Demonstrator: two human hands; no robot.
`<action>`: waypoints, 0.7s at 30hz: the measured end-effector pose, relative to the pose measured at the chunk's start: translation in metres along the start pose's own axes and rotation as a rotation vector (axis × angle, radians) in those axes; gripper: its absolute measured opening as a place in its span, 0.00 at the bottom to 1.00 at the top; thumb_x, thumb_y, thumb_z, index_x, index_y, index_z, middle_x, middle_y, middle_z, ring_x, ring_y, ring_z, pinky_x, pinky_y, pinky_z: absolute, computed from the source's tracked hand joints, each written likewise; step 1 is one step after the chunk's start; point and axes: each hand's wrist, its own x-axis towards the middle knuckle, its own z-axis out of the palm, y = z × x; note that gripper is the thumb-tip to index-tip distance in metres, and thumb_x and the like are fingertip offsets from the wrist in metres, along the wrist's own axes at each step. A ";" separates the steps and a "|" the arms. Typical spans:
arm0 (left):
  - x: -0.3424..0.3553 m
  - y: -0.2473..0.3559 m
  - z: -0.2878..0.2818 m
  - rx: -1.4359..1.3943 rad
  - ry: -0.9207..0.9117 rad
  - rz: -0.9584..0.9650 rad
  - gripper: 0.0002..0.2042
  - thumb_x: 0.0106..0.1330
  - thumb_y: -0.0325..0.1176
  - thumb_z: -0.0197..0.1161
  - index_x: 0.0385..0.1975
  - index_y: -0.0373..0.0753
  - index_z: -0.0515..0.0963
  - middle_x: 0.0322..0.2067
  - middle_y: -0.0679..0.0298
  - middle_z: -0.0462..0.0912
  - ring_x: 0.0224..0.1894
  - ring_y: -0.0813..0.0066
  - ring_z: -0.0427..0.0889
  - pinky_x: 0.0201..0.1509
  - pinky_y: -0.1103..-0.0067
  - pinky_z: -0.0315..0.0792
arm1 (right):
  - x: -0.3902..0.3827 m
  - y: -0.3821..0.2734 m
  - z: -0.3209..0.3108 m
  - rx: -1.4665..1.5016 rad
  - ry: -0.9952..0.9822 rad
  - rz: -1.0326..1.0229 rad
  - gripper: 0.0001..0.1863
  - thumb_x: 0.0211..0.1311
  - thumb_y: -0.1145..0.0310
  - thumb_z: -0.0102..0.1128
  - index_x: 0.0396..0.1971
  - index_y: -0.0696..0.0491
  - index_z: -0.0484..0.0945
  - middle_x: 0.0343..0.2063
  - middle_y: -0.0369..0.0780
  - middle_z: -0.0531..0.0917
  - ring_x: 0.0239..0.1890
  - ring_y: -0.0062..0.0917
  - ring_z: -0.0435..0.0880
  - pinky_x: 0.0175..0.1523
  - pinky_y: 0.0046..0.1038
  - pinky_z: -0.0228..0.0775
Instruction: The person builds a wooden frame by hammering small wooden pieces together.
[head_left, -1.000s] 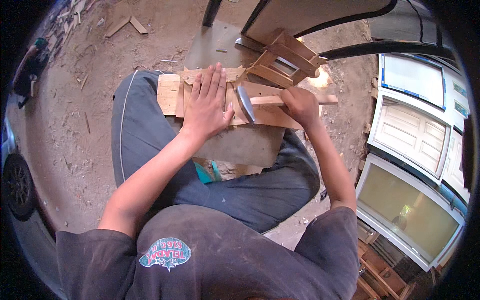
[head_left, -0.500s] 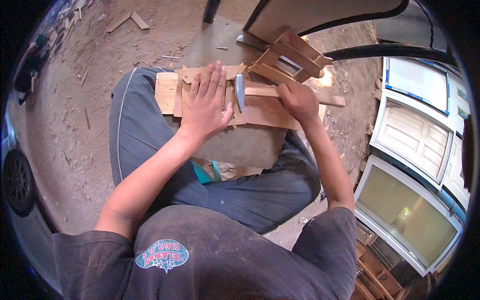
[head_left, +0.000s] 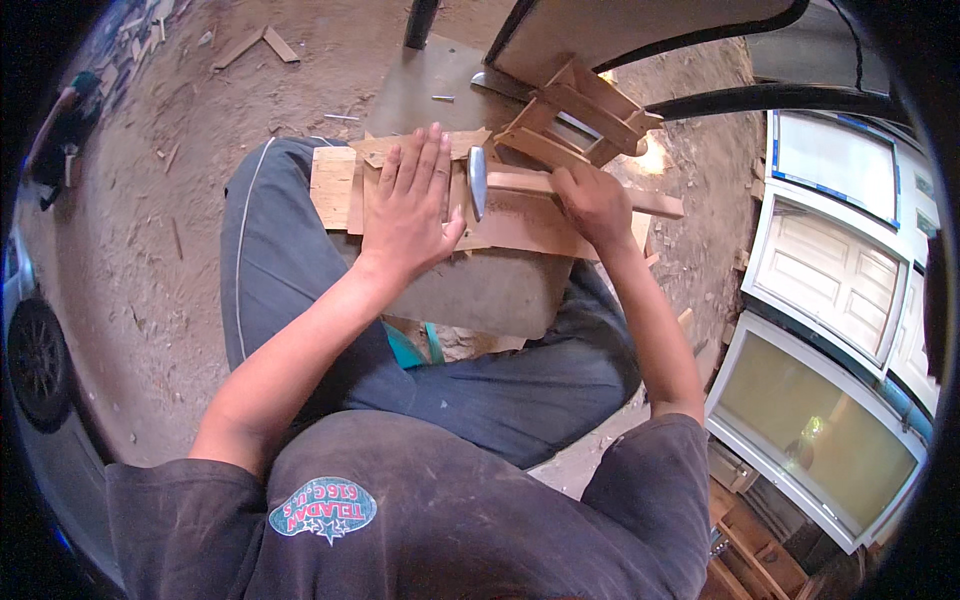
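A: Where is the work lying?

B: The flat wooden pieces [head_left: 515, 218] lie across the grey surface [head_left: 470, 300] in front of the seated person, with their left end reaching over the left thigh [head_left: 275, 225].

A: And the 2 hands?

B: The left hand [head_left: 408, 205] is spread flat on the wood, its fingers straight and close together, gripping nothing. The right hand [head_left: 592, 205] has its fingers curled tight around the handle of the hammer [head_left: 520, 181], whose metal head is just beside the left thumb.

A: Is it touching the wood?

B: I can't tell, and I can't make out a nail beneath it either.

A: How would you strike well from there?

B: I'd shift the left thumb further from the head, since it looks exposed, but keep the palm pressing so the pieces don't slide. I'd grip nearer the handle's free end for an easier swing, and land the face square with short taps.

A: Anything in the way?

B: The small wooden frame [head_left: 575, 120] stands near the right knuckles, so I'd mind it on the upswing.
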 end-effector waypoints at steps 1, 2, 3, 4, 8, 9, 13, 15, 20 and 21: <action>0.001 -0.001 0.000 -0.006 0.005 0.000 0.41 0.64 0.46 0.59 0.76 0.30 0.58 0.79 0.50 0.54 0.82 0.55 0.50 0.85 0.61 0.40 | 0.000 0.001 0.003 0.002 -0.018 0.020 0.07 0.55 0.65 0.63 0.31 0.46 0.73 0.23 0.37 0.73 0.23 0.31 0.81 0.27 0.36 0.73; 0.002 -0.002 -0.001 -0.012 0.010 0.000 0.42 0.64 0.46 0.59 0.76 0.30 0.58 0.79 0.50 0.54 0.82 0.55 0.50 0.85 0.61 0.40 | 0.000 0.002 0.004 0.004 -0.035 0.041 0.07 0.55 0.65 0.63 0.32 0.46 0.74 0.23 0.37 0.73 0.23 0.31 0.81 0.27 0.36 0.74; 0.003 -0.002 -0.001 -0.011 0.011 0.005 0.42 0.64 0.46 0.59 0.76 0.30 0.57 0.79 0.50 0.54 0.82 0.56 0.49 0.85 0.61 0.40 | 0.000 0.003 0.003 0.048 -0.045 0.024 0.07 0.56 0.65 0.63 0.32 0.46 0.74 0.24 0.38 0.74 0.23 0.33 0.81 0.28 0.37 0.74; 0.003 -0.001 -0.002 -0.009 0.008 0.005 0.42 0.64 0.46 0.59 0.76 0.30 0.57 0.79 0.51 0.54 0.82 0.56 0.49 0.85 0.61 0.40 | 0.000 0.000 -0.003 0.097 -0.057 0.005 0.08 0.58 0.64 0.64 0.32 0.47 0.74 0.24 0.39 0.75 0.23 0.35 0.81 0.29 0.38 0.75; 0.000 -0.002 0.000 -0.016 0.032 0.006 0.42 0.64 0.47 0.59 0.77 0.31 0.56 0.79 0.51 0.54 0.82 0.56 0.49 0.85 0.61 0.40 | 0.005 -0.032 -0.031 0.348 -0.075 0.223 0.08 0.67 0.64 0.64 0.39 0.50 0.75 0.28 0.44 0.81 0.26 0.44 0.82 0.30 0.39 0.75; -0.001 -0.002 0.000 -0.021 0.031 0.006 0.43 0.64 0.47 0.59 0.77 0.31 0.56 0.79 0.51 0.54 0.82 0.56 0.49 0.85 0.62 0.39 | 0.008 -0.043 -0.044 0.460 -0.113 0.384 0.09 0.69 0.64 0.63 0.41 0.51 0.76 0.27 0.45 0.81 0.25 0.44 0.82 0.30 0.39 0.74; -0.001 -0.002 0.000 -0.030 0.024 0.007 0.43 0.65 0.48 0.58 0.78 0.31 0.55 0.79 0.51 0.53 0.82 0.56 0.47 0.85 0.61 0.38 | 0.016 -0.077 -0.103 0.897 -0.192 0.866 0.19 0.75 0.65 0.57 0.59 0.57 0.73 0.25 0.45 0.78 0.24 0.37 0.80 0.33 0.35 0.75; -0.002 -0.003 0.003 -0.013 0.025 0.010 0.43 0.65 0.49 0.58 0.78 0.32 0.55 0.79 0.51 0.53 0.83 0.56 0.47 0.85 0.61 0.37 | 0.019 -0.094 -0.123 1.204 -0.246 1.147 0.22 0.75 0.65 0.57 0.63 0.57 0.71 0.24 0.44 0.77 0.25 0.34 0.80 0.37 0.35 0.76; -0.001 -0.001 0.004 0.022 0.060 0.033 0.44 0.63 0.50 0.59 0.78 0.35 0.55 0.80 0.52 0.52 0.83 0.56 0.45 0.85 0.61 0.37 | -0.006 -0.138 -0.083 0.939 -0.212 1.085 0.28 0.75 0.62 0.56 0.69 0.57 0.64 0.42 0.55 0.86 0.44 0.53 0.87 0.51 0.46 0.77; -0.001 -0.003 0.006 0.015 0.071 0.035 0.44 0.63 0.49 0.59 0.78 0.36 0.55 0.80 0.52 0.52 0.83 0.56 0.45 0.85 0.60 0.37 | -0.007 -0.150 -0.072 0.899 -0.139 1.048 0.28 0.75 0.62 0.56 0.69 0.56 0.64 0.44 0.58 0.86 0.46 0.57 0.86 0.52 0.48 0.77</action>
